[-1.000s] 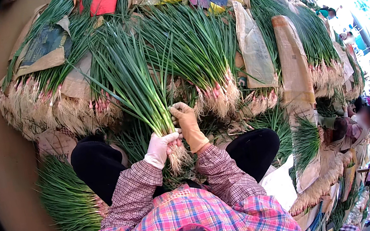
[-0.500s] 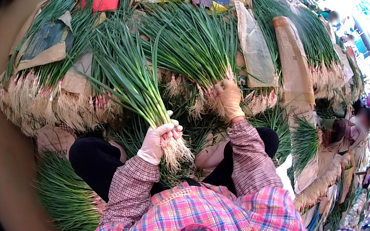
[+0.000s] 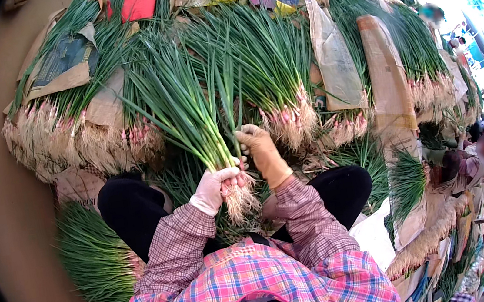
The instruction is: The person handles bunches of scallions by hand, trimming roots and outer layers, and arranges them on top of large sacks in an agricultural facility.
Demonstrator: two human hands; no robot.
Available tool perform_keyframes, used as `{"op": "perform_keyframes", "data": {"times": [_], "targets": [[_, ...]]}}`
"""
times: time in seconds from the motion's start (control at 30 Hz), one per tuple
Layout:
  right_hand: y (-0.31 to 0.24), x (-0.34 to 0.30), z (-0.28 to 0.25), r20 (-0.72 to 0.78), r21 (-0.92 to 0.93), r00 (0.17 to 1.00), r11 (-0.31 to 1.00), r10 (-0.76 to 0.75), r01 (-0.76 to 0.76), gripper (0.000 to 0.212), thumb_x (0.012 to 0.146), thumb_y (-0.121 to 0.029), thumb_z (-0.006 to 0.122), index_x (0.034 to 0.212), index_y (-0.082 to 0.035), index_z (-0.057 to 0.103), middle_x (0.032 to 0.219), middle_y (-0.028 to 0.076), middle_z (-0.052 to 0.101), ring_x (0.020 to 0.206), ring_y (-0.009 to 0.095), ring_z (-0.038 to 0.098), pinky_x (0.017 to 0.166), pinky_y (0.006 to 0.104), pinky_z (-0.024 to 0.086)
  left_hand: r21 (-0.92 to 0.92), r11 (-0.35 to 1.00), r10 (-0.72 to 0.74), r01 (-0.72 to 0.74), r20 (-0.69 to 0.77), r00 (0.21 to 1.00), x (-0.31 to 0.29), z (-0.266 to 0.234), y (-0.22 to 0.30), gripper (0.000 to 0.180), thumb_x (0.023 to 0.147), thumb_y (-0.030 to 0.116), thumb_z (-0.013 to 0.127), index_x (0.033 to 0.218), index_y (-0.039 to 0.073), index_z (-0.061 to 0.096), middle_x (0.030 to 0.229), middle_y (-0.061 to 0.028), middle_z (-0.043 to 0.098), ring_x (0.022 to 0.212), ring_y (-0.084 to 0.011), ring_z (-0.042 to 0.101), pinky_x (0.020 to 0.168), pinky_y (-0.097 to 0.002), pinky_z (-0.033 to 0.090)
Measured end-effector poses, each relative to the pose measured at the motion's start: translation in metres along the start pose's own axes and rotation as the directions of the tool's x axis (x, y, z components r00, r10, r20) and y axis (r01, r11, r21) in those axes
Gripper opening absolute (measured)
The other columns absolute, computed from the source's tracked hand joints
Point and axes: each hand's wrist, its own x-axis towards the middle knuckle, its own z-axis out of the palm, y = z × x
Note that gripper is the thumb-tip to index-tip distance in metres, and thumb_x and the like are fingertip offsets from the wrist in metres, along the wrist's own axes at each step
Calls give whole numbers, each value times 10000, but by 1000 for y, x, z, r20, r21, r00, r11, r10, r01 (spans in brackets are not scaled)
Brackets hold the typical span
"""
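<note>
My left hand (image 3: pixel 209 191), in a pale glove, is closed round the lower stems of a bunch of green garlic (image 3: pixel 206 137). Long green leaves fan upward from it, and pinkish bulbs with whitish roots hang below the fist. Right beside it, my right hand (image 3: pixel 260 151) wears a tan glove and pinches a green garlic stalk (image 3: pixel 228 101) against the bunch's right side. Just beyond the right hand lies a larger pile of green garlic (image 3: pixel 270 65), its roots toward me.
More green garlic (image 3: pixel 84 135) lies in a row at the far left, partly under brown sacking (image 3: pixel 387 71) and other sheets. Another heap (image 3: pixel 87 251) sits by my left knee. A white sheet (image 3: pixel 374 237) lies at right. Co-workers (image 3: pixel 469 161) sit farther right.
My right hand has moved from the pile left and nearer to the bunch, bringing a stalk with it. The left hand still grips the bunch.
</note>
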Motion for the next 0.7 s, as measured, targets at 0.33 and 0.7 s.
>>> {"op": "perform_keyframes", "data": {"times": [0.33, 0.7], "targets": [[17, -13, 0, 82, 307, 959, 909, 270, -282, 184, 906, -168, 500, 982, -1, 522, 815, 41, 551, 599, 87, 508, 501, 183, 448, -191, 982, -6, 5, -3, 1000, -8, 2, 0, 261, 788, 7, 520, 1039, -63, 526, 925, -146, 603, 767, -226, 609, 732, -359, 527], [8, -13, 4, -19, 521, 960, 822, 278, -228, 141, 866, -93, 547, 945, -2, 472, 742, 2, 511, 569, 71, 481, 487, 165, 435, -287, 956, -62, 64, 16, 998, -9, -1, 6, 290, 803, 44, 519, 1061, -89, 529, 903, -144, 604, 756, -211, 608, 757, -355, 522]]}}
